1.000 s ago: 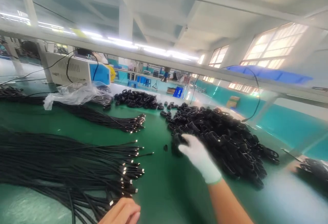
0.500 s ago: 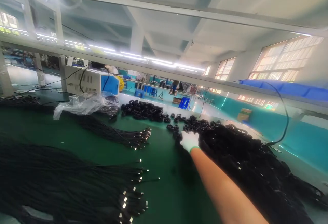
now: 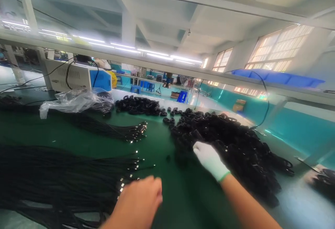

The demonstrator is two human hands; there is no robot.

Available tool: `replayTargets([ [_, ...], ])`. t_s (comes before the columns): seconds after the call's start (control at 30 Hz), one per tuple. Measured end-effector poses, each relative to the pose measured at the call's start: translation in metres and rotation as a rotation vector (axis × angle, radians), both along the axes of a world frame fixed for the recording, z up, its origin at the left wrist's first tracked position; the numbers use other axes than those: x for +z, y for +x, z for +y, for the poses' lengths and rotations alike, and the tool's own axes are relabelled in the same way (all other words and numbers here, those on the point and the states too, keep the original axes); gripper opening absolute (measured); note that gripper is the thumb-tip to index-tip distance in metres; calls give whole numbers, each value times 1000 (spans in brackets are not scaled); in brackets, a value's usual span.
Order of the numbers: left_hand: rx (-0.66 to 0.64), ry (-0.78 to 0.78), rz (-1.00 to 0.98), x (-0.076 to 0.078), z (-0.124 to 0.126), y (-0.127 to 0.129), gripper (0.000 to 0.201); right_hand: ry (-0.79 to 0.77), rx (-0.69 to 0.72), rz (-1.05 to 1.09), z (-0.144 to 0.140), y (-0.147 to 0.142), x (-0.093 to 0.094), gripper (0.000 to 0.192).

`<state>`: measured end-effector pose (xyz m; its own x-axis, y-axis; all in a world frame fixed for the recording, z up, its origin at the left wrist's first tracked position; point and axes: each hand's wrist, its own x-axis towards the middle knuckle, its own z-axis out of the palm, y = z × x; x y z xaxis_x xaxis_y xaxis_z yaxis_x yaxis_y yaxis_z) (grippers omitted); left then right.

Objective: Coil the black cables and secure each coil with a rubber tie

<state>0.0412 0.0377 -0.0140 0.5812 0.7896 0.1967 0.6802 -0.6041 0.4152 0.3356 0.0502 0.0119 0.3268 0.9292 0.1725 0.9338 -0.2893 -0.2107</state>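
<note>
My gloved right hand [image 3: 210, 160] rests fingers-down on the coil pile [image 3: 230, 145], grip unclear, while my bare left hand [image 3: 138, 202], loosely curled and empty, hovers just beside the cables [image 3: 65, 176]; next I'd need one coil singled out.

My green table [image 3: 162, 141] carries a heap of coiled black cables [image 3: 235, 148], straight cable bundles [image 3: 57, 180] with metal plugs, a smaller coil pile [image 3: 137, 105], a clear plastic bag [image 3: 75, 100] and a white-and-blue machine [image 3: 78, 79].
</note>
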Motion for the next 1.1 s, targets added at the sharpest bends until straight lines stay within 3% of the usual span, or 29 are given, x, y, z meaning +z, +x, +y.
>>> replayTargets([
  [0.1, -20, -91, 123, 33, 61, 53, 12, 38, -68, 16, -19, -5, -33, 27],
  [0.17, -6, -114, 140, 33, 97, 86, 11, 63, -97, 35, -22, -8, -51, 34],
  [0.33, -4, -147, 156, -8, 146, 148, 29, 118, -127, 88, -15, -4, -83, 41],
  [0.5, -33, -126, 147, -36, 167, 180, 29, 145, -78, 123, -8, 4, -95, 46],
  [0.6, -48, -141, 154, -38, 176, 175, 29, 148, -39, 147, -6, 5, -96, 38],
  [0.7, -76, -155, 136, -30, 171, 150, 30, 153, -2, 202, -6, 8, -97, 27],
  [0.83, -186, -159, 63, -15, 125, 103, 14, 181, -6, 301, -12, 5, -92, 24],
  [0.97, -306, -201, 12, -21, 67, 71, 6, 210, -13, 434, -29, -14, -80, 18],
  [1.1, -276, -226, -83, -24, 61, 66, 10, 230, -31, 623, -46, -33, -69, 16],
])
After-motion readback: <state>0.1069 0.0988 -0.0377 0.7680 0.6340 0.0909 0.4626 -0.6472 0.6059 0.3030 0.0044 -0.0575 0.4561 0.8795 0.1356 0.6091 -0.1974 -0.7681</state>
